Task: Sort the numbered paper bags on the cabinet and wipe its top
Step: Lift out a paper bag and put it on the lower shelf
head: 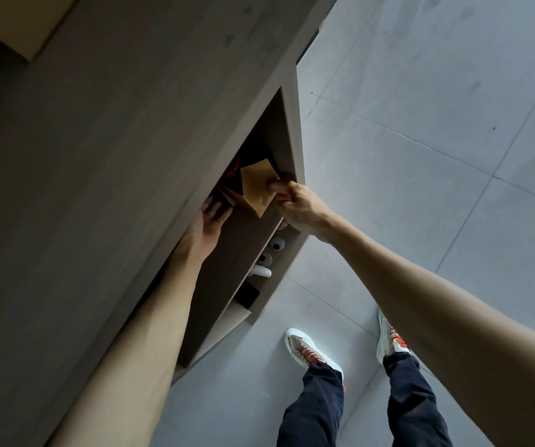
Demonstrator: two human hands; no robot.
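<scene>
Head camera view, tilted and looking steeply down the front of a tall grey-brown cabinet [98, 188], whose broad wood-grain surface fills the left half of the picture. An open shelf compartment [276, 130] is cut into the cabinet's front, near its right edge.

Inside that compartment a brown paper bag [258, 185] stands tilted, its corner pointing up into the dark recess. No number can be read on it. To its left is a second brown paper shape [227, 195], partly in shadow, with something red and dark behind it, too dim to identify.

The right hand [298, 204] reaches in from the lower right on a bare arm; its thumb and curled fingers pinch the right edge of the paper bag. The left hand [208, 224] comes up along the cabinet front, palm toward the camera, fingers fairly straight and pointing into the opening just beside the second paper shape. Whether it touches or holds anything cannot be told, since its fingertips are in shadow.

On a lower shelf below the hands sit several small white objects [267, 258] and a dark block [247, 295].

Pale grey floor tiles [437, 108] fill the right side. At the bottom, two legs in dark trousers [317, 408] end in white shoes with orange laces [308, 350].
</scene>
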